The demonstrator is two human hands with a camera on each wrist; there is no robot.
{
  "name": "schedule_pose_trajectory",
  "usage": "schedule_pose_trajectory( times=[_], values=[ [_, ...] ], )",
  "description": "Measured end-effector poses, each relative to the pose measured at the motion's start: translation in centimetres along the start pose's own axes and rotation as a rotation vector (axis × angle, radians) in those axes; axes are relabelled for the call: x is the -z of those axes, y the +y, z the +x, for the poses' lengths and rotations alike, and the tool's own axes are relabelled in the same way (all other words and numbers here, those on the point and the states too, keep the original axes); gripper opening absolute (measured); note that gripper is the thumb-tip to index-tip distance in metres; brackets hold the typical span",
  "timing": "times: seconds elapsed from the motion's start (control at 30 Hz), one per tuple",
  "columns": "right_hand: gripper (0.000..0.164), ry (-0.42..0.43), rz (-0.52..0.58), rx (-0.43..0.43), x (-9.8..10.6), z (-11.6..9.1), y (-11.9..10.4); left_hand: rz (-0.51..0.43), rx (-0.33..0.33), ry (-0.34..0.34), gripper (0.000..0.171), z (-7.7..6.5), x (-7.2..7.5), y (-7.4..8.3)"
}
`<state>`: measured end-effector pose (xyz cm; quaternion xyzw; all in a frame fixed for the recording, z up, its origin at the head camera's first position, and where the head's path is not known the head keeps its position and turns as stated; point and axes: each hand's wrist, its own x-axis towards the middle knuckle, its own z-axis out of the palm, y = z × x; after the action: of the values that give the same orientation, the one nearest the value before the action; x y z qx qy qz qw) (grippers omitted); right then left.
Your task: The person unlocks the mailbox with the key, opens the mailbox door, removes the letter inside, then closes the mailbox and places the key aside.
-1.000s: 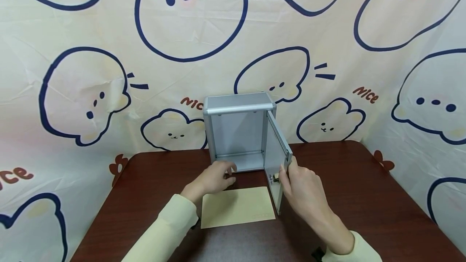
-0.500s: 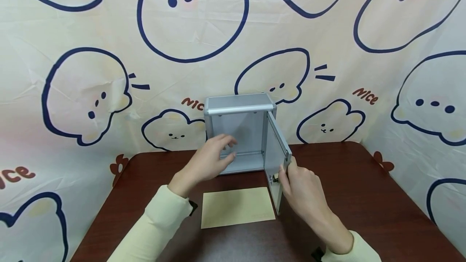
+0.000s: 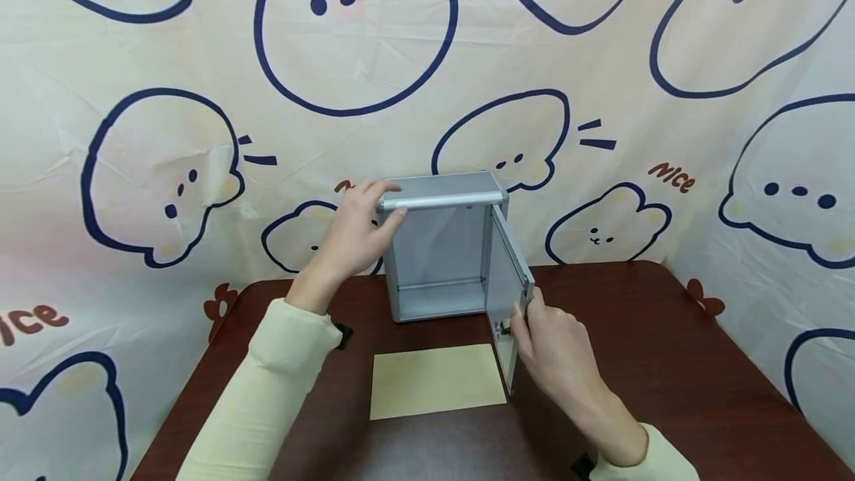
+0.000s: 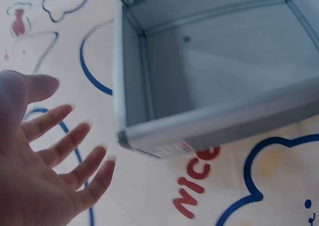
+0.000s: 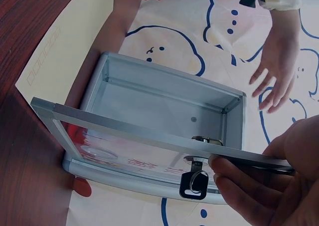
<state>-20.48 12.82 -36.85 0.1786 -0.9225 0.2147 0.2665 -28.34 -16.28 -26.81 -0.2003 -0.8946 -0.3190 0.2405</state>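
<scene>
A grey metal box (image 3: 444, 188) stands upright at the back of the table, its door swung out towards me. My right hand (image 3: 564, 351) grips the door (image 3: 504, 266) by its free edge, thumb on one face and fingers on the other. In the right wrist view, a black-headed key (image 5: 193, 185) on a ring sits in the door's lock (image 5: 195, 160). At the box's upper left corner is my left hand (image 3: 361, 232); the left wrist view shows its fingers (image 4: 77, 141) spread and apart from the box wall. The visible inside of the box holds nothing.
A pale yellow envelope (image 3: 437, 382) lies flat on the dark wooden table (image 3: 634, 362) in front of the box, beside the door's lower edge. A cloth (image 3: 334, 132) printed with cartoon figures hangs behind and around the table.
My left hand has risen from just above the envelope, past the box's front, to its upper left corner. The right hand keeps its grip on the door, which has not moved.
</scene>
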Motion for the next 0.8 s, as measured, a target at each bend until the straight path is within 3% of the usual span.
schedule_pose_trajectory(
  times=[0.17,0.4,0.6,0.8],
  values=[
    [0.02,-0.012,-0.004,-0.015,-0.1,0.0,0.0,0.083,0.057,-0.004,0.049,1.1,-0.2,-1.8],
    [0.02,-0.001,-0.007,-0.009,0.0,0.0,0.1,0.174,0.102,-0.161,0.06,3.0,-0.4,-3.6],
    [0.02,0.002,-0.006,-0.013,0.0,0.1,0.1,0.136,0.138,-0.267,0.062,4.2,-0.5,-4.5],
    [0.02,0.002,-0.007,-0.021,0.0,-0.1,0.1,0.128,0.143,-0.311,0.06,4.6,-0.7,-5.4]
  ],
)
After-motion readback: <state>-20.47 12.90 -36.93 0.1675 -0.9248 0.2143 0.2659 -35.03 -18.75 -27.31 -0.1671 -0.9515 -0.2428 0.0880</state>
